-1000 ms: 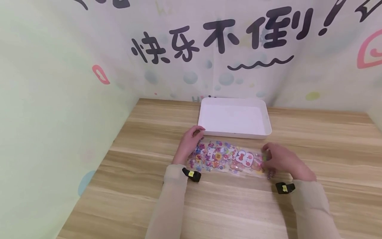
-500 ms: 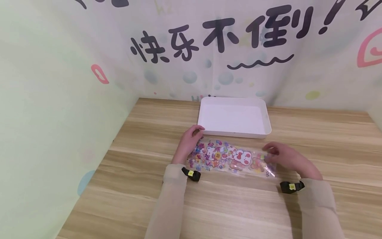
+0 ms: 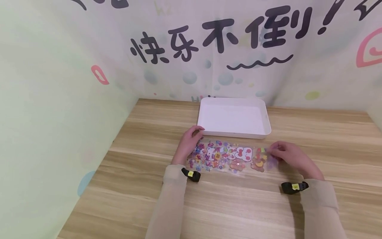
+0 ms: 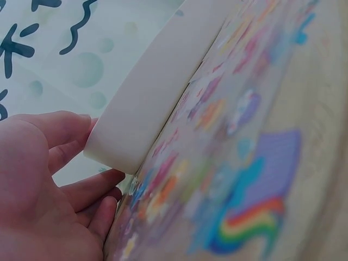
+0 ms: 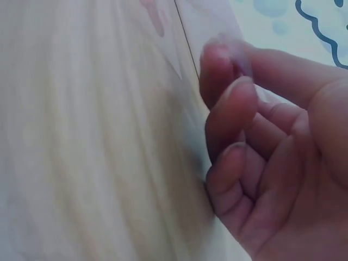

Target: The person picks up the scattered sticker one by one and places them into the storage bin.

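Observation:
A long clear sheet [image 3: 228,157] printed with colourful cartoon animals and flowers lies on the wooden table. My right hand [image 3: 290,155] pinches its right end between thumb and fingers; in the right wrist view, the fingers [image 5: 231,111] are curled, with a bit of clear film at the thumb. At the sheet's left end rests my left hand [image 3: 187,144], fingers loosely bent. Its fingertips touch the sheet's edge and the near left corner of a white tray [image 3: 234,135]. The left wrist view shows the prints close up, a rainbow among them, beside the tray wall [image 4: 136,103].
The shallow rectangular tray stands just behind the sheet, near the patterned backdrop cloth [image 3: 185,78]. A pale cloth wall [image 3: 44,116] borders the table [image 3: 226,205] on the left. A black camera band [image 3: 290,188] sits at the right wrist.
My right hand has shifted a little to the right along with the sheet's end. More of the print there is now spread out. The left hand and tray have stayed put.

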The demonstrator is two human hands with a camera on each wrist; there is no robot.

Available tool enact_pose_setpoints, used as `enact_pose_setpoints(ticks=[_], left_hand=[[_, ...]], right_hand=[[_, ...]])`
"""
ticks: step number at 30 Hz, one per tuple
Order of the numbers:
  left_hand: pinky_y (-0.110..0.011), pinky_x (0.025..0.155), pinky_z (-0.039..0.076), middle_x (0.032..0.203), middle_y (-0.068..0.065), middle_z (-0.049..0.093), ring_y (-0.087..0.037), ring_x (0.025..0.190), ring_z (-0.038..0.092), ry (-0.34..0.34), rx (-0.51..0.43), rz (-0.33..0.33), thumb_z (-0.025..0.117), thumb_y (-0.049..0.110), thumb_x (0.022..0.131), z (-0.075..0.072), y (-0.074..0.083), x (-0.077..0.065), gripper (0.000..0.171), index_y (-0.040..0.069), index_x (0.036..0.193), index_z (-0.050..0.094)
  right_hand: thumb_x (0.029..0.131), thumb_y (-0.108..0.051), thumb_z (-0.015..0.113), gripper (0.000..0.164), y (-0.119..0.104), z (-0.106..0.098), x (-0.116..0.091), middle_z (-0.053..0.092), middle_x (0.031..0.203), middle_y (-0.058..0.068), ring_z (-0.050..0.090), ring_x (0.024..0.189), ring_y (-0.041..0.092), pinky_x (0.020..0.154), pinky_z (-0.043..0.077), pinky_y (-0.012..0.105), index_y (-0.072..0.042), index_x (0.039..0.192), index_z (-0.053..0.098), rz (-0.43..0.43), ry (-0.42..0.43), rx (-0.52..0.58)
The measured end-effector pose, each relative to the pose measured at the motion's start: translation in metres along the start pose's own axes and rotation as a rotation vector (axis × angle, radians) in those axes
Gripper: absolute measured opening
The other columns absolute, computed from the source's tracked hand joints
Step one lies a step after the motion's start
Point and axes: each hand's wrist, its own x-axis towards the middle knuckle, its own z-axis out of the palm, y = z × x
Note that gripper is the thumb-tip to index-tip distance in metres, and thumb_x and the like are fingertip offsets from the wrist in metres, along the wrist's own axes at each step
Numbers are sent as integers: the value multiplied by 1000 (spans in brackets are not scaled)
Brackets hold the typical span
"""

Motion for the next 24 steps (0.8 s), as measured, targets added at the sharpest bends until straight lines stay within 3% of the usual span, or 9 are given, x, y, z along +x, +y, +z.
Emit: enact_pose_setpoints(ticks=[9, 15, 24], left_hand=[[-37, 94, 35, 111, 8, 55, -11, 103, 51, -2, -6, 2, 47, 38, 91, -1, 1, -2, 21, 28, 107, 57], [-38, 93, 36, 109, 10, 56, -10, 102, 51, 3, 3, -4, 47, 41, 90, -2, 0, -2, 22, 30, 106, 57], [-34, 89, 39, 104, 11, 57, -7, 95, 54, 0, -43, -7, 48, 39, 90, -1, -1, -1, 21, 29, 106, 57]], right_hand=[[82, -39, 60, 39, 5, -3, -3, 63, 95, 2, 50, 91, 17, 76, 38, 24, -13, 111, 56, -67, -38, 8], [85, -40, 57, 37, 7, -4, -6, 57, 107, 4, 50, 95, 18, 79, 39, 24, -14, 111, 56, -58, -65, 96], [86, -43, 54, 43, 17, -6, -7, 55, 111, 2, 48, 96, 11, 78, 38, 19, -11, 114, 54, -30, -2, 230]])
